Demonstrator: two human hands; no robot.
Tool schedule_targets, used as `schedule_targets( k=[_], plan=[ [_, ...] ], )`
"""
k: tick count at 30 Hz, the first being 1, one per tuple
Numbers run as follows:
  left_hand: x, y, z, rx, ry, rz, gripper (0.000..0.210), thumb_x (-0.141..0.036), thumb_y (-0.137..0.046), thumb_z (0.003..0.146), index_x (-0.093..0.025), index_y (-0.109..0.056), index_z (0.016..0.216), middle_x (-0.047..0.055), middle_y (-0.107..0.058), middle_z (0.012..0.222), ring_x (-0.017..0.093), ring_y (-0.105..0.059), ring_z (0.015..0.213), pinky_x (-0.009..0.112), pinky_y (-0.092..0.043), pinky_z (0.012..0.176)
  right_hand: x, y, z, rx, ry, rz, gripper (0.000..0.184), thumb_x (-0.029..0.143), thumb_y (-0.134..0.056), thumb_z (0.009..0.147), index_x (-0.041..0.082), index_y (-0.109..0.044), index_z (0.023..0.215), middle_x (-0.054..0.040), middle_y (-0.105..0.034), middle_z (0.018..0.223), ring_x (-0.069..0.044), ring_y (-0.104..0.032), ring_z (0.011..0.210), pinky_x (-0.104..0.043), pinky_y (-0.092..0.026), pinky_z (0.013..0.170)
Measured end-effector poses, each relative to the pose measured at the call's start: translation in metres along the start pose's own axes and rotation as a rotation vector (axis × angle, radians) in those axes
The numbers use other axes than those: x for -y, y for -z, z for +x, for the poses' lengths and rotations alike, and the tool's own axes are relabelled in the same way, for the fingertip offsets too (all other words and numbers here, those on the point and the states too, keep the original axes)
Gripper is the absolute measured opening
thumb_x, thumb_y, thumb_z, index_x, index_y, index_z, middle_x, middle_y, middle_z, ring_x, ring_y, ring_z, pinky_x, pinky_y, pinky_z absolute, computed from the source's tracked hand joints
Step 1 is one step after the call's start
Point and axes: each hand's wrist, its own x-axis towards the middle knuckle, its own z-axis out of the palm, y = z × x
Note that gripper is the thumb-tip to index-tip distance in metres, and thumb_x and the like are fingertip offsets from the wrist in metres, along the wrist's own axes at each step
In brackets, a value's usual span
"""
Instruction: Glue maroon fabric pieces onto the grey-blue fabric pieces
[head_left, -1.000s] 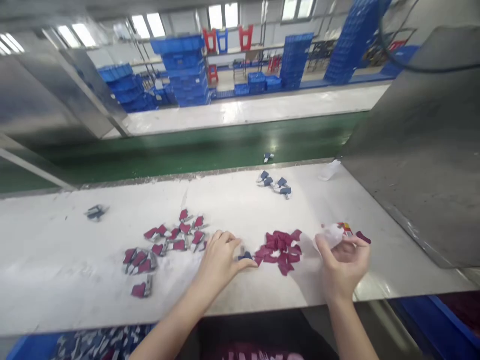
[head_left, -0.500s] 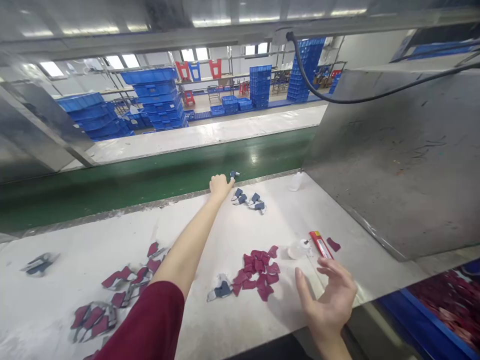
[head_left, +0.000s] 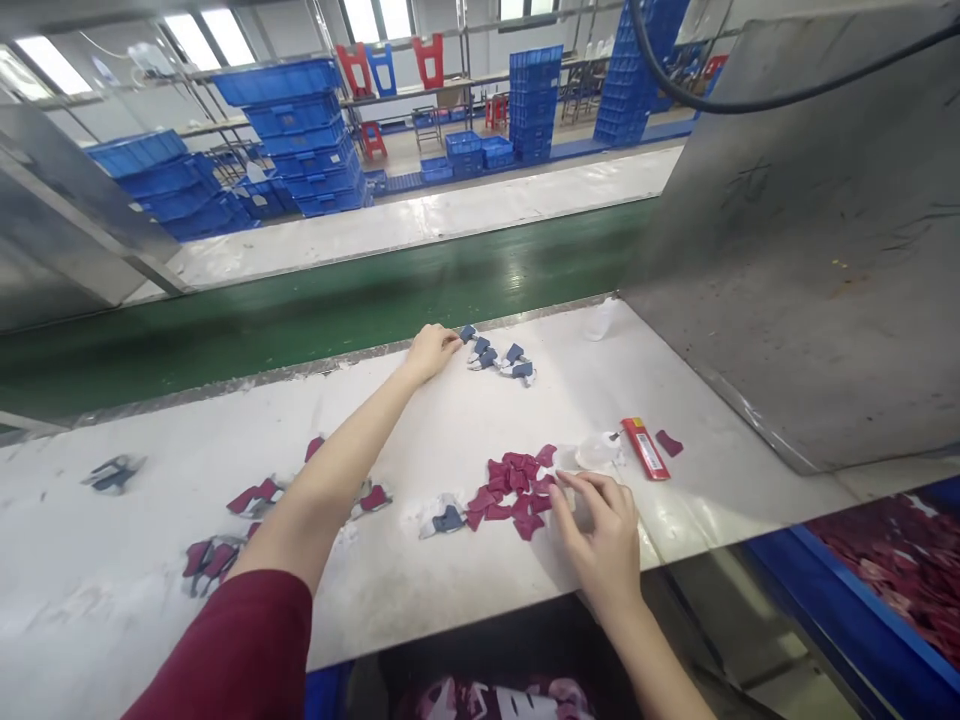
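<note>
My left hand reaches to the far edge of the white worktop, fingers pinched at the side of a small dark blue piece with a pale end. Several similar blue-and-white pieces lie just right of it. My right hand hovers at the right side of a heap of small maroon pieces, thumb and fingers apart and nothing visibly held. Left of that heap lies a dark blue piece with white parts. My left forearm partly hides maroon-and-grey pieces.
A red packet, a clear plastic item and a single maroon piece lie to the right. Beyond the worktop runs a green belt. A metal panel bounds the right side, above a blue bin of maroon pieces.
My left hand has brought the blue piece from the belt's edge to beside the other blue pieces. My right hand has moved left to the maroon heap. The view has tilted down.
</note>
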Motion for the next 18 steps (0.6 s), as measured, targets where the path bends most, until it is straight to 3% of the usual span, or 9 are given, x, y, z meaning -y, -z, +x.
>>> schedule_targets(
  k=[4,7,9,12,15,18],
  plan=[
    [-0.012,0.025,-0.062,-0.053,0.054,-0.054,0.034,-0.031,-0.043,0.100,-0.015,-0.069,0.115,0.013,-0.072,0.111,0.026,-0.063,0.106,0.038,-0.046,0.096,-0.002,-0.006,-0.002,0.059,-0.060,-0.123,0.039,0.057,-0.059,0.091,0.025,-0.074,0.104,-0.0083,-0.066,0.100,-0.029,-0.056,0.097,-0.044,-0.040,0.084],
    [-0.036,0.038,-0.142,-0.103,0.123,-0.127,0.037,-0.040,-0.045,0.100,-0.016,-0.061,0.123,0.009,-0.073,0.103,0.023,-0.066,0.095,0.034,-0.051,0.086,-0.004,-0.006,-0.001,0.072,-0.055,-0.101,0.040,0.060,-0.057,0.090,0.024,-0.075,0.094,-0.0088,-0.066,0.097,-0.029,-0.054,0.096,-0.044,-0.038,0.085],
    [-0.055,0.037,-0.201,-0.125,0.158,-0.320,0.036,-0.043,-0.052,0.097,-0.020,-0.057,0.124,0.006,-0.072,0.103,0.020,-0.067,0.089,0.031,-0.052,0.079,-0.006,-0.006,0.002,0.077,-0.033,-0.029,0.038,0.060,-0.059,0.089,0.023,-0.073,0.087,-0.0081,-0.068,0.093,-0.028,-0.054,0.094,-0.045,-0.038,0.086],
    [-0.073,0.021,-0.271,-0.143,0.157,-0.361,0.051,-0.042,-0.075,0.082,-0.023,-0.056,0.125,0.007,-0.069,0.111,0.024,-0.064,0.102,0.037,-0.053,0.088,-0.008,-0.003,0.004,0.102,-0.034,0.112,0.032,0.055,-0.065,0.087,0.024,-0.070,0.084,-0.0058,-0.070,0.087,-0.027,-0.056,0.095,-0.044,-0.041,0.088],
    [-0.075,0.001,-0.301,-0.201,0.184,-0.348,0.043,-0.031,-0.078,0.080,-0.024,-0.061,0.119,0.008,-0.066,0.114,0.027,-0.061,0.110,0.043,-0.051,0.097,-0.006,0.002,0.005,0.121,-0.073,0.218,0.026,0.049,-0.067,0.088,0.023,-0.070,0.087,-0.0055,-0.070,0.089,-0.025,-0.059,0.097,-0.041,-0.045,0.088],
    [-0.072,-0.011,-0.302,-0.246,0.193,-0.395,0.019,-0.023,-0.074,0.084,-0.023,-0.068,0.102,0.008,-0.067,0.110,0.026,-0.062,0.109,0.043,-0.051,0.098,0.004,0.007,0.004,0.116,-0.106,0.299,0.025,0.047,-0.069,0.087,0.022,-0.070,0.089,-0.0060,-0.070,0.093,-0.023,-0.060,0.096,-0.037,-0.048,0.083]
  ],
)
